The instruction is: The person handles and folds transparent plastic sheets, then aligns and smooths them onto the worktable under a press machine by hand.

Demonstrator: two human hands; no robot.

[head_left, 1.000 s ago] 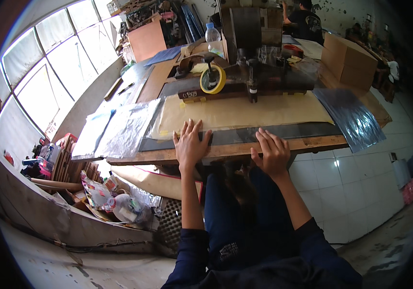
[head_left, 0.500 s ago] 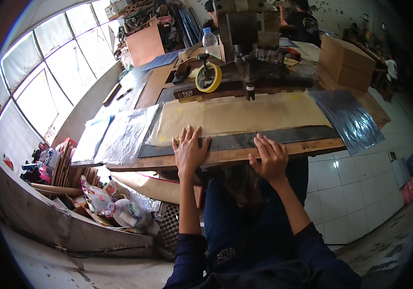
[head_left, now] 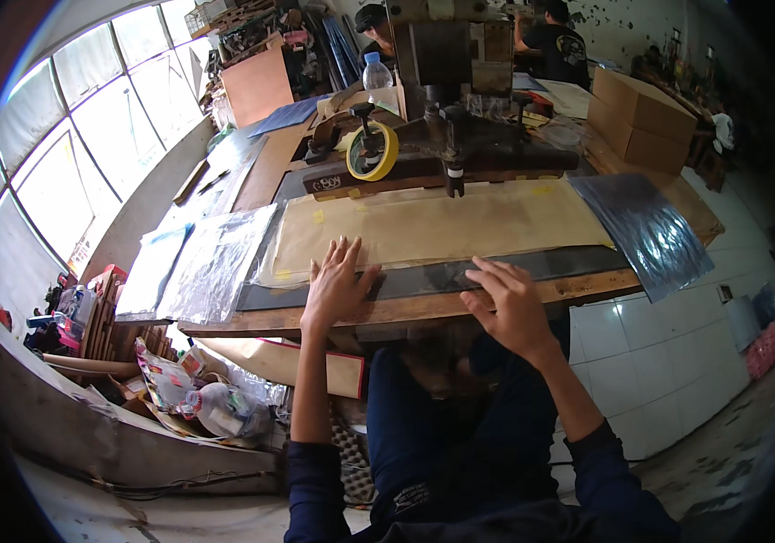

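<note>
My left hand (head_left: 337, 285) lies flat with fingers spread, its fingertips on the near edge of a long tan sheet (head_left: 442, 220). My right hand (head_left: 507, 303) is over the dark mat (head_left: 405, 284) at the table's front edge, fingers stretched and loosely apart, holding nothing. The tan sheet has bits of yellow tape on it and lies beneath the dark bar of a press (head_left: 532, 161). A roll of yellow tape (head_left: 391, 152) hangs from a knob on that bar.
Clear plastic sheets (head_left: 215, 262) lie at the left, a dark bluish plastic sheet (head_left: 645, 231) overhangs the right edge. Cardboard boxes (head_left: 645, 113) and a plastic bottle (head_left: 376, 74) stand farther back. Bags and scraps (head_left: 224, 407) are piled below left. Other people sit beyond the press.
The view has shifted a little, so the table appears slightly farther left. My right hand's fingers have turned more toward the left; both hands stay at the front edge.
</note>
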